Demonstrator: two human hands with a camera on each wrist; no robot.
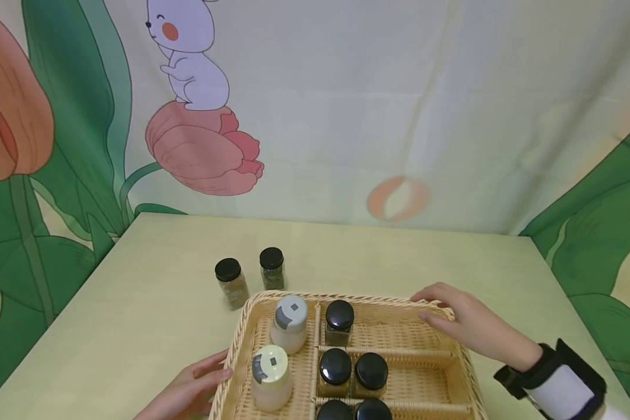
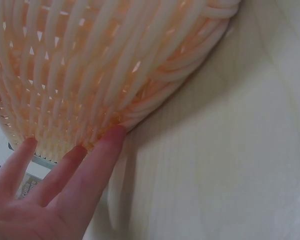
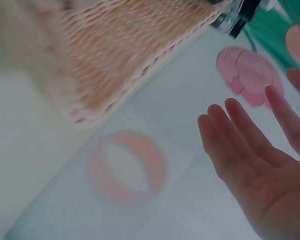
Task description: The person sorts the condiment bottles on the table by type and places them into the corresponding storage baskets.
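A woven basket [image 1: 399, 353] with dividers stands at the front of the table. My left hand [image 1: 191, 388] is at its left side; in the left wrist view, nearly straight fingers [image 2: 97, 167] touch the outer weave. Over the far right corner is my right hand [image 1: 467, 321], and the right wrist view shows its fingers [image 3: 220, 132] spread with nothing in them. The basket's long left compartment holds a white-lidded bottle [image 1: 289, 326] and a pale yellow-lidded bottle [image 1: 271, 379]. Several black-lidded jars, among them a far one [image 1: 339, 318], stand in the compartments to the right.
Behind the basket's far left corner, a black-lidded jar with brown contents [image 1: 232, 284] and another with green contents [image 1: 272, 269] stand on the table [image 1: 110, 326]. A printed cloth [image 1: 315, 116] hangs along the table's far edge.
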